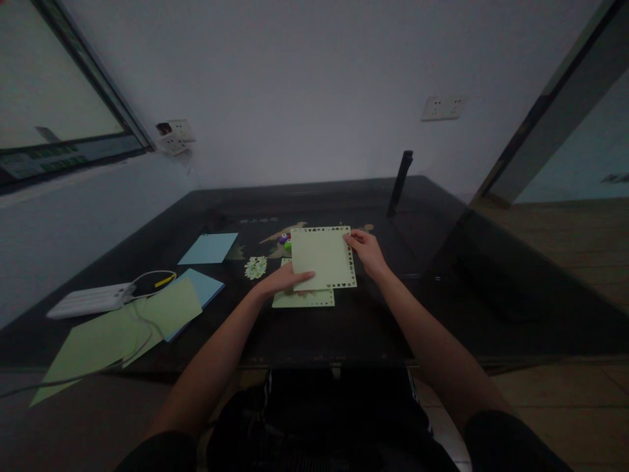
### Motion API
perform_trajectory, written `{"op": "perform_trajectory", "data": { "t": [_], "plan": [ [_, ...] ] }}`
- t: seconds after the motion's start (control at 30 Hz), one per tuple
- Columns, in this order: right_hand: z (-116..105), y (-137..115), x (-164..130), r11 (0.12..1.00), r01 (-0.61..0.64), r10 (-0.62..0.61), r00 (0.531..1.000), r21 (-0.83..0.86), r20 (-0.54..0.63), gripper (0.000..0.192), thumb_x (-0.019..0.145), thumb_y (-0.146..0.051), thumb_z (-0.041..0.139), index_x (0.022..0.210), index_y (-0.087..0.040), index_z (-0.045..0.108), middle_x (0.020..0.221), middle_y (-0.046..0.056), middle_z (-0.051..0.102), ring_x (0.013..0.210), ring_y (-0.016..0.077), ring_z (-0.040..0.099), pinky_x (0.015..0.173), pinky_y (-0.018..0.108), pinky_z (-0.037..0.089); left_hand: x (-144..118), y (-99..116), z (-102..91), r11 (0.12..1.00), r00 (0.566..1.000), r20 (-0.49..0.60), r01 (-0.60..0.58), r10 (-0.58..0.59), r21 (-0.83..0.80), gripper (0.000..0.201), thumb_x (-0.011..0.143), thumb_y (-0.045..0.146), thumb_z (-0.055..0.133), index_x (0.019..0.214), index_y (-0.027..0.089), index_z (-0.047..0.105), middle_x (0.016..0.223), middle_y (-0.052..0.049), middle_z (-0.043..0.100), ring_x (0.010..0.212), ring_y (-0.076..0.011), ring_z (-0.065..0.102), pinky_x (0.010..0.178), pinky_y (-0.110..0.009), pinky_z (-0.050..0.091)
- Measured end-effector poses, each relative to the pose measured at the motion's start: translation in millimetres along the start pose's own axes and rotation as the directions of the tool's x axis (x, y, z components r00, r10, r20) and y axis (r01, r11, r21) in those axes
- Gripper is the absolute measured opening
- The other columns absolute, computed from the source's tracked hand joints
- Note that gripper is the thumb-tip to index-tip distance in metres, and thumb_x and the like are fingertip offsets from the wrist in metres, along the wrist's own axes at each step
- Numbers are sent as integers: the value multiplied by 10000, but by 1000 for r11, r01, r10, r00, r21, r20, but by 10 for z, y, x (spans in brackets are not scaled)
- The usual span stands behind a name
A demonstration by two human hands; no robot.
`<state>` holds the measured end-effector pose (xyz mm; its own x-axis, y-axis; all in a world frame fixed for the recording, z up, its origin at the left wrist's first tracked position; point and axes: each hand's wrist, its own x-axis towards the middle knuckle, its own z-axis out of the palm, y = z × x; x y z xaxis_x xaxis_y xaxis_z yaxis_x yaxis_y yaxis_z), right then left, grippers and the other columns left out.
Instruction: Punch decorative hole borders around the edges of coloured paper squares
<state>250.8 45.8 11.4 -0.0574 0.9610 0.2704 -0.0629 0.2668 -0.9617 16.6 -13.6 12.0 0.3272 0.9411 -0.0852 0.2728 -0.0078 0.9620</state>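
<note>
A pale green square sheet of paper (322,257) is held up above the dark table, with small punched shapes along its top, right and part of its bottom edge. My left hand (285,280) grips its lower left side, thumb on top. At the upper right edge, my right hand (366,249) pinches the sheet. Beneath it lies a second pale green sheet (303,299), partly covered, also with holes along an edge. A heap of small paper cutouts (255,267) lies left of the sheets. Small colourful punches (285,241) are partly hidden behind the held paper.
On the left lie a light blue sheet (210,248), green sheets (122,328) over blue ones, and a white power strip (93,300) with a loose cable. A black upright post (400,182) stands at the table's back right. Wall sockets (443,108) are above.
</note>
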Motion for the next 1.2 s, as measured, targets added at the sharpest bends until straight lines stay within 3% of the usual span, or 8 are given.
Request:
{"op": "perform_trajectory", "data": {
  "t": [0.1,0.2,0.37,0.6,0.83,1.03,1.1,1.2],
  "plan": [
    [12,-10,-22,999,-50,50,997,-2,59,305,679,-455,656,813,-183,625,725,10,633,627,133,546,578,259,412,20,-18,-9,1000,1000,-3,2,-2,15,352,725,384,657,937,103,653,757,-123,680,559,-172,593,503,-276,464],
    [32,-27,-51,993,-114,112,981,2,157,295,666,-429,688,813,-176,650,765,38,667,651,151,581,617,294,453,44,-35,-24,999,998,-42,-39,40,23,330,759,422,617,852,107,645,670,-99,655,444,-118,506,425,-242,397],
    [58,-25,-77,990,-141,140,965,-12,224,257,651,-364,714,813,-166,684,782,62,694,657,168,607,659,338,483,26,27,1,997,994,-85,-70,71,13,325,761,415,619,860,105,626,636,-83,641,418,-105,471,414,-239,387],
    [53,19,-70,994,-109,104,974,13,202,294,649,-377,713,846,-161,685,815,62,701,657,161,610,657,326,486,-9,70,-4,994,996,35,-87,85,71,360,762,428,609,882,89,629,693,-105,677,462,-126,541,478,-249,445],
    [53,15,-57,997,-72,73,978,-9,193,346,658,-457,692,838,-162,676,784,36,688,659,154,603,642,298,472,-2,71,5,996,997,13,-76,76,39,350,751,432,615,822,90,637,664,-118,678,414,-112,514,424,-226,386],
    [31,25,-23,991,-89,99,990,-97,103,416,648,-584,626,704,-171,630,606,12,623,503,121,528,490,247,402,34,69,-26,995,978,-188,-95,87,-32,330,763,435,594,702,114,643,513,-64,611,397,-106,449,441,-240,356],
    [28,84,19,990,-83,94,991,-118,95,423,663,-587,606,687,-165,622,596,18,619,481,106,511,470,234,381,63,38,-48,993,964,-250,-107,93,-42,344,771,434,579,654,114,629,539,-71,617,402,-98,438,445,-242,347],
    [42,215,164,978,-73,85,995,-197,57,402,679,-561,585,701,-162,617,599,21,620,491,109,524,461,227,378,107,-13,-71,983,941,-326,-134,86,-126,314,740,418,613,741,104,619,626,-75,645,425,-93,451,442,-232,335]
  ]
}}
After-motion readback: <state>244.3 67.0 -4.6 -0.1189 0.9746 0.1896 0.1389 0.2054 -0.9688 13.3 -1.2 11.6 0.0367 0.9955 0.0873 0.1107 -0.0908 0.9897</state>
